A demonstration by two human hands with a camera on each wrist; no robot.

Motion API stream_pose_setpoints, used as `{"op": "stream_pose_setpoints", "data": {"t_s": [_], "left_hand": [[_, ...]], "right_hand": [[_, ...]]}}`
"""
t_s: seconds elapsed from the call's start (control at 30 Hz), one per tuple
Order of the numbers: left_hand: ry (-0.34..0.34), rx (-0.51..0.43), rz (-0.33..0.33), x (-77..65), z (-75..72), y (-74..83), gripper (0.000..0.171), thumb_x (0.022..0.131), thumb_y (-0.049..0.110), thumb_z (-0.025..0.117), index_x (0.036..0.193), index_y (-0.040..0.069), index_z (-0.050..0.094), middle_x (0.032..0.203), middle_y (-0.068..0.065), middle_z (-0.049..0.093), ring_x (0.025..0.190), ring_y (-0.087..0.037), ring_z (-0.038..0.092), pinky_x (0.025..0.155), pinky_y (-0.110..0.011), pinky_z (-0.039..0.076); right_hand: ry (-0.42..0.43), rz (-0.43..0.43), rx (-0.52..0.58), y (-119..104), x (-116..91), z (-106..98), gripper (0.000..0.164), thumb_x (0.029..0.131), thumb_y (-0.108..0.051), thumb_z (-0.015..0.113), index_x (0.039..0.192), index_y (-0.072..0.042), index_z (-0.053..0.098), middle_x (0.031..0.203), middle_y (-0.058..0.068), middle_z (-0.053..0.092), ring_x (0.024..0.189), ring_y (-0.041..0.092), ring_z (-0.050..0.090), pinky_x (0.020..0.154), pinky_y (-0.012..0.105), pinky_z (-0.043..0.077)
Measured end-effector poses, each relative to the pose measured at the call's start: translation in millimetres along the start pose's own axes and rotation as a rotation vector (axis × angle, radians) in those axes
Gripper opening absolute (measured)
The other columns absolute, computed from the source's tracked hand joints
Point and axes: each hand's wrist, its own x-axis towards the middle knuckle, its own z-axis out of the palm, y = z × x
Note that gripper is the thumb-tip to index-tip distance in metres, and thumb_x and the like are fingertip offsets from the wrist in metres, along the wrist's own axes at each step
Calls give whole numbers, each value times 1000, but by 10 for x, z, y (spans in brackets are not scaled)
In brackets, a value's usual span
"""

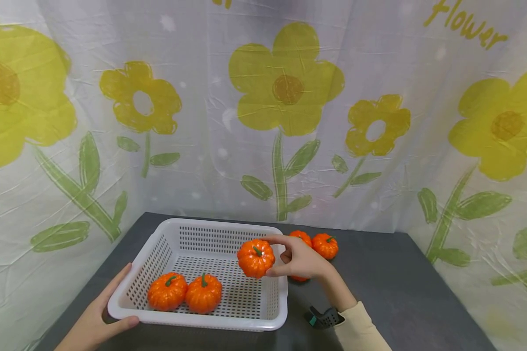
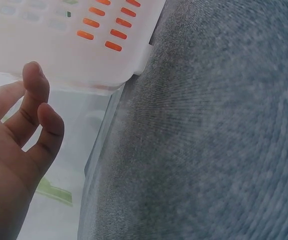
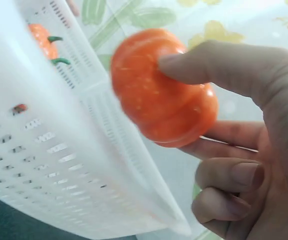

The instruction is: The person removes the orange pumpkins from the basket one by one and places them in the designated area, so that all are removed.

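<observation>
A small orange pumpkin [image 1: 255, 259] with a green stem is pinched between the thumb and fingers of my right hand [image 1: 305, 261], above the right part of a white perforated basket [image 1: 197, 321]. In the right wrist view, the thumb presses on the side of the held pumpkin [image 3: 149, 90]. Inside the basket, toward its front left, two more pumpkins [image 1: 167, 291] [image 1: 204, 293] sit side by side. My left hand [image 1: 98, 312] spans the basket's front left corner, thumb at the front rim and fingers along the left side. In the left wrist view, its lower fingers [image 2: 51, 127] are loosely bent.
Right of the basket, several pumpkins [image 1: 325, 246] lie on the dark table [image 1: 386, 287], partly hidden behind my right hand. A pale curtain [image 1: 202, 122] with yellow flowers encloses the back and sides. A black band [image 1: 324, 318] is at my right wrist.
</observation>
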Motion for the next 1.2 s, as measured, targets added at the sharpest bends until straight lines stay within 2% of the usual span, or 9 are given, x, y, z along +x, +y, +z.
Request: {"op": "stream_pose_setpoints", "data": {"t_s": [0.5, 0.63, 0.73, 0.77, 0.83, 0.93, 1.03, 1.1, 1.2], "left_hand": [[-13, 13, 19, -12, -14, 2, 106, 95, 19, 78, 171, 10, 4, 168, -33, 22, 108, 17, 48, 83, -20, 54], [-19, 29, -2, -16, -29, 28, 106, 96, 21, 77, 171, 11, 3, 169, -34, 20, 107, 19, 46, 84, -22, 56], [-21, 37, -19, -17, -34, 34, 107, 97, 23, 77, 172, 12, 2, 169, -33, 19, 107, 20, 45, 86, -28, 60], [-17, 40, -19, -18, -34, 32, 107, 96, 23, 77, 172, 13, 3, 169, -33, 19, 108, 20, 44, 86, -28, 59], [-12, 31, -4, -17, -29, 27, 107, 96, 22, 78, 172, 13, 3, 169, -33, 20, 110, 20, 44, 86, -25, 58], [0, 16, 24, -8, -17, 10, 107, 95, 20, 79, 172, 15, 5, 169, -31, 22, 113, 21, 42, 85, -18, 51], [4, -12, 37, 2, -6, -9, 108, 94, 19, 80, 173, 18, 5, 169, -29, 21, 114, 20, 43, 86, -18, 52], [8, -10, 43, 4, -3, -19, 108, 94, 19, 80, 173, 20, 6, 170, -28, 21, 114, 19, 44, 85, -18, 52], [17, 7, 45, 2, -3, -17, 108, 94, 21, 80, 173, 20, 7, 170, -28, 22, 114, 20, 44, 85, -18, 52]], "right_hand": [[333, 249, 70, 59, -479, 79, 77, 87, -23, 87, 153, -5, 53, 58, -5, 33, 48, 10, 30, 49, 23, 33], [407, 284, 99, 128, -577, 41, 77, 87, -21, 87, 154, -4, 53, 93, 8, 66, 52, 10, 39, 53, 23, 39], [452, 294, 93, 189, -654, -3, 75, 87, -21, 86, 153, -3, 54, 141, 18, 64, 53, 10, 40, 54, 22, 38], [461, 299, 86, 210, -682, -18, 75, 88, -21, 86, 153, -3, 54, 145, 20, 62, 53, 9, 39, 54, 22, 37], [491, 314, 70, 257, -737, -52, 75, 87, -22, 87, 153, -4, 54, 142, 20, 64, 50, 9, 32, 51, 23, 31], [529, 342, 45, 318, -817, -106, 76, 88, -25, 87, 153, -4, 54, 90, 9, 70, 48, 9, 27, 49, 23, 28], [565, 358, 34, 373, -896, -163, 76, 88, -25, 87, 153, -4, 53, 60, -1, 39, 47, 8, 26, 48, 23, 27], [585, 362, 28, 407, -948, -199, 75, 88, -24, 86, 153, -4, 53, 66, 3, 52, 47, 8, 25, 48, 22, 27], [610, 374, 20, 458, -1023, -241, 75, 89, -25, 87, 153, -5, 53, 113, 18, 70, 48, 7, 25, 48, 23, 28]]}}
